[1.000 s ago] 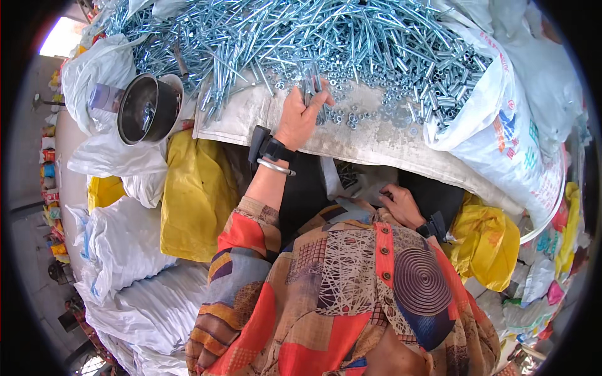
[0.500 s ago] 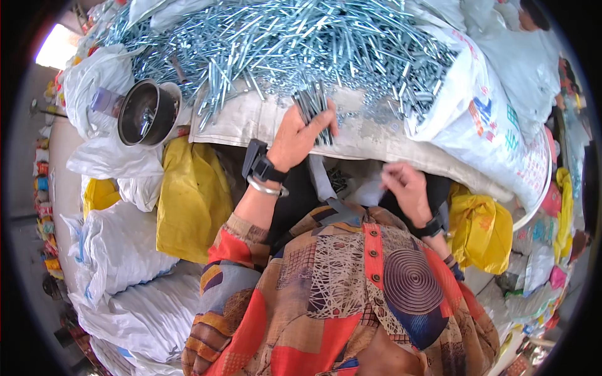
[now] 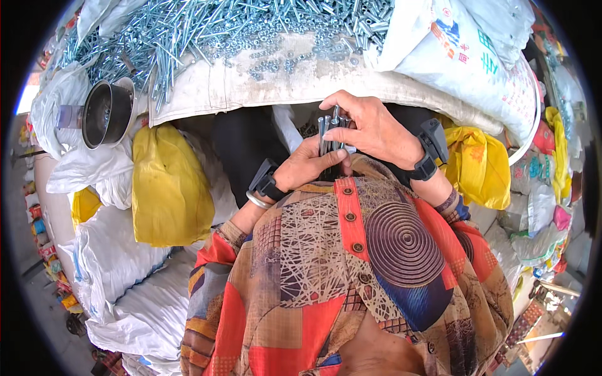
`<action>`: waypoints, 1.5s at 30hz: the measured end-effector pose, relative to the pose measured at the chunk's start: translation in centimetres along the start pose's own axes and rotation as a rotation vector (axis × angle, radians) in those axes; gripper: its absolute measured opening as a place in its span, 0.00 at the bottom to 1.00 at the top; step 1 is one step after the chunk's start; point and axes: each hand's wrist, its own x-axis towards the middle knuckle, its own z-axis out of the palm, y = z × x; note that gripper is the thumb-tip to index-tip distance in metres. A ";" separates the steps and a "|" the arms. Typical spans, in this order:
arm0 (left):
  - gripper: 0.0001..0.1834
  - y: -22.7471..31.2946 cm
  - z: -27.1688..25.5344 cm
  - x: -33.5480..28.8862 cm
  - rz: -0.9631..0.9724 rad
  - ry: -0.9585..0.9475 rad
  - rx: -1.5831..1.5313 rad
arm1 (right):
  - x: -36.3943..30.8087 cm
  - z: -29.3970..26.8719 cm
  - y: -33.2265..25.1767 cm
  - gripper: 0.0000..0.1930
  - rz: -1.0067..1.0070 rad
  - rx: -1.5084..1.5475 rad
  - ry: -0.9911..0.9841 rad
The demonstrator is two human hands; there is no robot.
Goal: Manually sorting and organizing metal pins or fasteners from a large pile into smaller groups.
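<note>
Close in front of my chest, my left hand is closed round a small bundle of thin silvery metal rods, which stand upright with their ends showing above the fingers. My right hand reaches over from the right. Its thumb and index finger close on the tops of several rods. Its other fingers are partly hidden. A large heap of similar bluish metal rods lies on the worn pale cloth ahead of me. Small nuts are scattered along the heap's near side.
A dark metal pot stands left of the cloth. Yellow bags hang on either side of my legs. White sacks pile up at the left. A white printed sack lies at the far right.
My left hand has come back from the heap toward my chest with the rods. The right hand has risen to meet it and grips the rod tops. The view has shifted.
</note>
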 end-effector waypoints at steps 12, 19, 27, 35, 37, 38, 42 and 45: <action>0.20 -0.4 1.4 -0.6 -0.032 0.073 -0.320 | -2.1 -0.7 0.6 0.13 0.002 0.154 -0.059; 0.22 -1.2 1.0 -0.4 0.018 0.176 -0.412 | -2.2 -4.0 -0.4 0.05 -0.042 0.076 0.010; 0.26 -0.1 1.1 0.8 0.102 0.285 -0.721 | -1.4 -0.4 0.1 0.06 -0.437 -0.335 0.443; 0.11 3.2 0.2 1.6 0.257 0.460 -0.783 | -1.9 3.4 2.2 0.08 -0.560 -0.308 0.194; 0.06 3.5 -1.2 2.1 0.381 0.436 -0.652 | -1.4 2.9 1.6 0.11 -0.576 -0.212 0.276; 0.06 4.2 -1.8 2.6 0.420 0.453 -0.575 | -1.2 2.7 2.0 0.11 -0.578 -0.216 0.280; 0.06 6.3 -4.8 6.9 0.575 0.593 -0.049 | -0.4 2.2 4.7 0.11 -0.339 -0.020 0.328; 0.10 7.1 -6.9 9.0 0.665 0.663 0.389 | 0.3 2.3 5.2 0.09 -0.250 0.057 0.322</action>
